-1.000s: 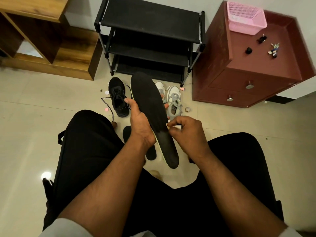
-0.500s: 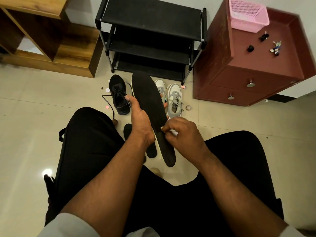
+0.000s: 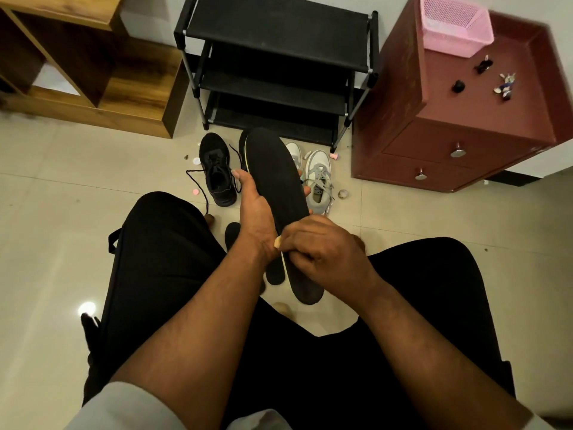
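I sit with my knees apart and hold a long black insole (image 3: 273,178) up over the floor. My left hand (image 3: 255,212) grips it along its left edge, thumb up, fingertips showing past its right edge. My right hand (image 3: 322,249) lies curled across the insole's lower part and pinches something small and pale at its left edge; what it is I cannot tell. A second black insole (image 3: 233,234) lies on the floor under my hands, mostly hidden. A black sneaker (image 3: 217,172) with a loose lace stands on the floor to the left.
A pair of grey-and-white sneakers (image 3: 319,181) stands right of the insole. Behind them is a black shoe rack (image 3: 276,60). A maroon drawer cabinet (image 3: 459,128) with a pink basket (image 3: 454,26) is at right, a wooden shelf unit (image 3: 93,72) at left. Small bits litter the tiles.
My right hand has slid leftwards across the lower part of the insole, from its right edge to its left edge. The left hand keeps its grip.
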A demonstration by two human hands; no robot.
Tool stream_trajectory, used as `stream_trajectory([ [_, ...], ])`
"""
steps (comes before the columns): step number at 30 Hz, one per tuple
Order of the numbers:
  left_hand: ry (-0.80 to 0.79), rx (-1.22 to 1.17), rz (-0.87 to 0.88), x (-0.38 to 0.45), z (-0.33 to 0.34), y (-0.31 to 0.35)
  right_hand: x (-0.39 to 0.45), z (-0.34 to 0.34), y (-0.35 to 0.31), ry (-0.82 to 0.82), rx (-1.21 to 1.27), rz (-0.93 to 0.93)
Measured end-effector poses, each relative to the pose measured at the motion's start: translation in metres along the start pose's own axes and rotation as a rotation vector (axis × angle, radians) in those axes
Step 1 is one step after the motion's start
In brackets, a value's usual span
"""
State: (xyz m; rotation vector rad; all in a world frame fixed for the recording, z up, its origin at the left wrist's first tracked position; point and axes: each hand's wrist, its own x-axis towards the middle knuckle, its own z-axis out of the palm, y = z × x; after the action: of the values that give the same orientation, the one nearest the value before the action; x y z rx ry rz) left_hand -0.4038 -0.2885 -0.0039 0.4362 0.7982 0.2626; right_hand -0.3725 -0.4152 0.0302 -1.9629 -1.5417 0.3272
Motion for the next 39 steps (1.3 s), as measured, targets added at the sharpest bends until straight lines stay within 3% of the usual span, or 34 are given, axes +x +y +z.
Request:
stream_trajectory([
  [7, -0.060, -0.050, -0.035, 0.002, -0.002, -0.001, -0.006, -0.007, 0.038, 0.039, -0.124, 0.144],
  [13, -0.012, -0.043, -0.032, 0.001, 0.002, 0.000, 0.011, 0.000, 0.002, 0.008, 0.020, -0.053],
  [18, -0.059, 0.036, -0.096, -0.005, 0.003, -0.002, 0.034, -0.012, 0.024, 0.054, -0.038, -0.010],
  [24, -0.087, -0.011, -0.126, 0.001, -0.002, 0.006, 0.012, -0.011, 0.016, -0.075, 0.006, -0.079],
  [32, -0.144, 0.044, -0.180, -0.009, 0.004, -0.011, 0.074, -0.029, 0.044, 0.139, -0.158, -0.001],
  [39, -0.155, 0.035, -0.188, 0.004, -0.003, -0.004, 0.031, -0.009, 0.024, 0.025, -0.044, -0.020],
])
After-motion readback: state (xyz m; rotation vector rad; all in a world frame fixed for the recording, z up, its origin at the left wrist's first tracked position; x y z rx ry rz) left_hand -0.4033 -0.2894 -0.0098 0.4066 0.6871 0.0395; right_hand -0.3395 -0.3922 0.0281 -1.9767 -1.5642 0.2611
